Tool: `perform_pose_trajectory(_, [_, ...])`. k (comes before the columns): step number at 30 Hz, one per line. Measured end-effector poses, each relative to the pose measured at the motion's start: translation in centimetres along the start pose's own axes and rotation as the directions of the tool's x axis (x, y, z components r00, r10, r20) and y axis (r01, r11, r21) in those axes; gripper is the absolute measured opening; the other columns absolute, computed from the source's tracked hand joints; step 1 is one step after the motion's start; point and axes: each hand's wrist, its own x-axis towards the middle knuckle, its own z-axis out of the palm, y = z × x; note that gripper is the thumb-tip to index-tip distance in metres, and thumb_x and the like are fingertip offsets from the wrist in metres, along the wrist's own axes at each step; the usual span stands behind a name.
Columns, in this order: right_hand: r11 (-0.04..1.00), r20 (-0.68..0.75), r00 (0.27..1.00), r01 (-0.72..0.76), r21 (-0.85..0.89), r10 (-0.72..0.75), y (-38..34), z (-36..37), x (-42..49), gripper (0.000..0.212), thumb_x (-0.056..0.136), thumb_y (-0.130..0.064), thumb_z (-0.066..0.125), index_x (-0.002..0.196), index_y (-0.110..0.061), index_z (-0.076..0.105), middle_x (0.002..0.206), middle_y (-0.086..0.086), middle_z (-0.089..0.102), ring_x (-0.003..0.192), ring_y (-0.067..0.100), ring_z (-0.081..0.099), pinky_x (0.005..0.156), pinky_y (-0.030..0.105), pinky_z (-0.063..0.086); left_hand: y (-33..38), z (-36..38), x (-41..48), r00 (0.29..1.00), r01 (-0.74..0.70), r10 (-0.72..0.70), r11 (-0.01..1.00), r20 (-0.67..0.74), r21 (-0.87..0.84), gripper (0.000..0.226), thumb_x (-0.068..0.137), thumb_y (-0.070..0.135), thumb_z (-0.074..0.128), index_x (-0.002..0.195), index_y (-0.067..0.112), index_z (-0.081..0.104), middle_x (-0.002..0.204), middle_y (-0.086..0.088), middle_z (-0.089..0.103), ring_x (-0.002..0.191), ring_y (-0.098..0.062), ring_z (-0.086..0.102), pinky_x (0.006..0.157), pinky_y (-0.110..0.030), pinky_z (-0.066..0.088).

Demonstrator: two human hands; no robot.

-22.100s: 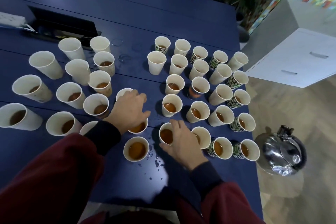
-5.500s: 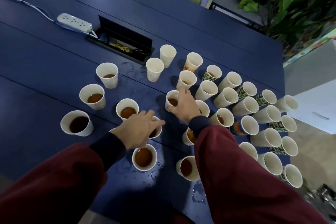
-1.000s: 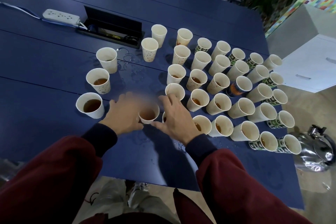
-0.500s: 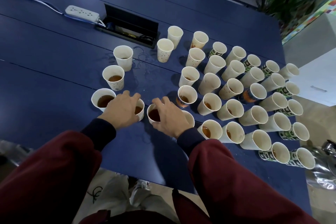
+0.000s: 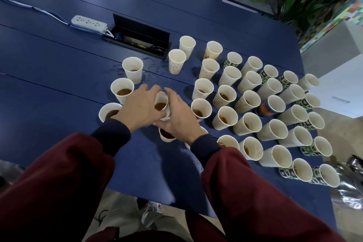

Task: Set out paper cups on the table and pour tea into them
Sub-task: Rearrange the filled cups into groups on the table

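Note:
Several paper cups (image 5: pixel 225 120), most with brown tea in them, stand in rows on the blue table (image 5: pixel 49 65). My left hand (image 5: pixel 137 111) and my right hand (image 5: pixel 177 117) close in from both sides on one tea-filled paper cup (image 5: pixel 161 104) and hold it between them, left of the rows. Another cup with tea (image 5: pixel 166 136) sits just below, partly hidden under my right hand. Three more tea cups (image 5: pixel 121 91) stand to the left of my left hand.
A steel kettle (image 5: pixel 351 180) stands off the table's right end. A white power strip (image 5: pixel 89 23) and an open cable box (image 5: pixel 137 39) lie at the back left. Spilled drops wet the table near the far cups. A white cabinet (image 5: pixel 334 100) stands at right.
Half a second ago each hand rested on its own cup near the front edge. Now both hands have come together around one cup a little farther from me.

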Motion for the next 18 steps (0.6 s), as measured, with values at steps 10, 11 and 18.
perform_pose_trajectory(10, [0.998,-0.094,0.995,0.023,-0.058,-0.029,-0.7,0.3,3.2,0.082,0.076,-0.031,0.079,0.146,-0.021,0.037,0.128,0.006,0.055,0.112,0.030,0.058,0.089,0.047,0.050,-1.8,-2.3,2.0,0.999,-0.029,0.040,0.965,0.036,-0.262,0.070,0.078,0.039,0.075,0.138,0.019,0.045,0.121,-0.003,0.060,0.108,-0.021,0.059,0.092,-0.037,0.050])
perform_pose_trajectory(11, [0.998,-0.091,0.996,-0.001,-0.057,-0.004,-0.6,0.3,3.4,0.080,0.077,-0.032,0.079,0.145,-0.021,0.039,0.127,0.006,0.055,0.110,0.030,0.059,0.088,0.045,0.050,-2.2,-2.5,2.2,0.998,-0.010,0.031,0.946,0.059,-0.323,0.071,0.081,0.041,0.075,0.140,0.019,0.043,0.119,-0.001,0.061,0.105,-0.019,0.061,0.092,-0.038,0.051])
perform_pose_trajectory(18, [0.968,-0.065,0.973,-0.229,-0.098,0.223,0.9,0.4,4.5,0.051,0.080,-0.029,0.075,0.121,-0.014,0.046,0.117,0.010,0.054,0.102,0.031,0.055,0.088,0.043,0.046,-6.8,-2.2,4.3,0.985,0.144,-0.142,0.989,-0.099,0.011,0.062,0.087,0.045,0.069,0.134,0.011,0.049,0.132,-0.016,0.052,0.121,-0.036,0.047,0.098,-0.050,0.044])
